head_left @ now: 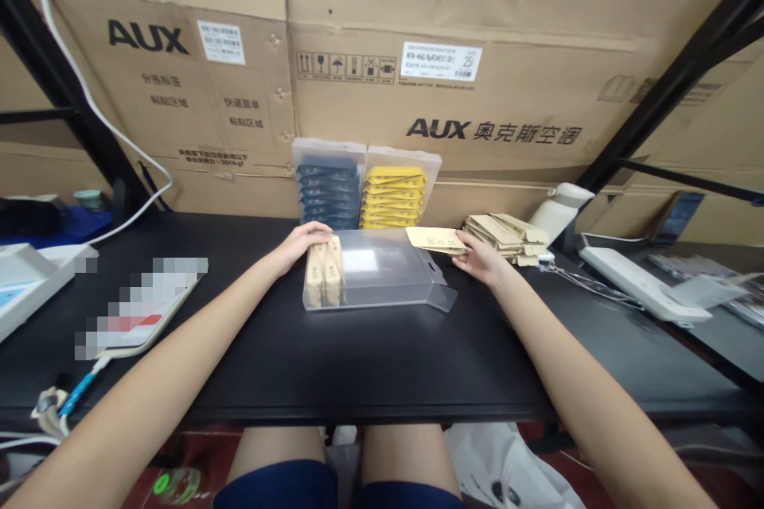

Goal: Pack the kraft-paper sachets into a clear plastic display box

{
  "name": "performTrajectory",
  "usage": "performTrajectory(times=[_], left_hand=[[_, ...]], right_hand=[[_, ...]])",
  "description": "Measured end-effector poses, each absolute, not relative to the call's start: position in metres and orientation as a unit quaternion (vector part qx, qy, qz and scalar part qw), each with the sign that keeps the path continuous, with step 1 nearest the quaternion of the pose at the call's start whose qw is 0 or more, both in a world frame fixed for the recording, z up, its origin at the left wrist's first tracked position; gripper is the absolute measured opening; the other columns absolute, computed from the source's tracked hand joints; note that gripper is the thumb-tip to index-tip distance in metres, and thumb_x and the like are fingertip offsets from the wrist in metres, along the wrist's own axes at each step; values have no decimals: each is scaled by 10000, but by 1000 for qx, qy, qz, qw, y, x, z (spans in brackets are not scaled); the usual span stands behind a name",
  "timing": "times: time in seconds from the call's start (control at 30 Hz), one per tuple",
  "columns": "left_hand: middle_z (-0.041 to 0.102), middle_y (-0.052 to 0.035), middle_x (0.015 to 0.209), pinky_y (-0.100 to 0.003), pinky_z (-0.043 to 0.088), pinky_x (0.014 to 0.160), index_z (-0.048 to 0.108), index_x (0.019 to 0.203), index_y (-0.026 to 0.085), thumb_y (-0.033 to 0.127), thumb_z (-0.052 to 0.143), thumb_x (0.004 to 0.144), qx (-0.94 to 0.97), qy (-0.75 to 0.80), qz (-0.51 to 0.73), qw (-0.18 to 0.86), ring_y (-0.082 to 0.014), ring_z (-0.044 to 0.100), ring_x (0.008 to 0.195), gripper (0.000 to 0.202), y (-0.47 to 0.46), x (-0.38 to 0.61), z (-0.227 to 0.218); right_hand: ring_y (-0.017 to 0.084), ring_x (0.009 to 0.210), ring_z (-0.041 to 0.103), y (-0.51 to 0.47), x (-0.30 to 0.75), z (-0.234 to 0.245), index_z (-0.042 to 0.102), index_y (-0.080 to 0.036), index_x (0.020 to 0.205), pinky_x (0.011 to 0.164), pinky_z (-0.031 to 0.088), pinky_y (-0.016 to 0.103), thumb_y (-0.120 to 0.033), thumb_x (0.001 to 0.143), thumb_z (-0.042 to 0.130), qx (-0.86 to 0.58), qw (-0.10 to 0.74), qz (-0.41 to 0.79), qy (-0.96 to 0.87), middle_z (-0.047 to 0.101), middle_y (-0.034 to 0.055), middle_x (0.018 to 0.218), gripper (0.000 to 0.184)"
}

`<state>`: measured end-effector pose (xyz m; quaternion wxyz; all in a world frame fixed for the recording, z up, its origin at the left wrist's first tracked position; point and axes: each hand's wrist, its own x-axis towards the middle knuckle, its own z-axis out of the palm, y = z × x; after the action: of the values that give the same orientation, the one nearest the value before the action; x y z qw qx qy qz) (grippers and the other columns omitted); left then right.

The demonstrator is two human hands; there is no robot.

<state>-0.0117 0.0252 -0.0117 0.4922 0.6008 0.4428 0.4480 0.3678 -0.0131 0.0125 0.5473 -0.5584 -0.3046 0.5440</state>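
Note:
A clear plastic box [387, 282] lies on its side on the black table, its end flap open toward the right. Inside, at the left end, stand beige folded paper packets [325, 274]. My left hand [302, 245] grips the box by its upper left corner, fingers over the far edge. Between the fingers of my right hand [477, 256] is a flat beige paper packet [437, 239] with small dark print, held just above the box's far right corner. More beige packets [504, 235] are piled loosely just beyond my right hand.
Behind stand two clear boxes, one with blue packets [328, 195] and one with yellow packets [394, 195], against large cardboard cartons [346, 111]. A phone [149, 310] on a cable lies left. To the right are a white bottle [559, 213] and a power strip [641, 284].

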Motion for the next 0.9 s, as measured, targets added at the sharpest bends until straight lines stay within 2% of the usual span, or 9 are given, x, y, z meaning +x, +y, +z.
performTrajectory(times=[0.2,0.5,0.63,0.9], left_hand=[[676,-7,848,-335,426,811,687,872,205,349,747,613,602,446,446,490,-225,608,856,302,24,-12,-11],[675,-7,845,-332,426,817,685,870,205,331,743,618,599,444,446,496,-221,607,857,288,23,-11,-10],[678,-3,846,-331,426,816,687,866,207,330,741,612,601,444,448,491,-223,610,857,288,24,-12,-11],[673,-2,836,-332,423,806,689,860,210,332,742,616,599,449,445,492,-221,606,850,278,21,-10,-9]], right_hand=[[94,563,624,-15,366,10,654,-207,837,514,494,177,-185,818,661,-566,524,542,-333,719,-3,724,29],[102,587,631,-11,366,8,646,-221,850,528,481,179,-263,880,586,-571,532,535,-323,718,-4,714,78],[106,589,627,-11,368,8,630,-224,828,560,501,195,-204,869,581,-563,538,537,-325,708,-11,698,67],[99,576,612,-10,370,9,639,-216,798,525,468,181,-148,846,586,-556,555,529,-321,705,-13,677,99]])
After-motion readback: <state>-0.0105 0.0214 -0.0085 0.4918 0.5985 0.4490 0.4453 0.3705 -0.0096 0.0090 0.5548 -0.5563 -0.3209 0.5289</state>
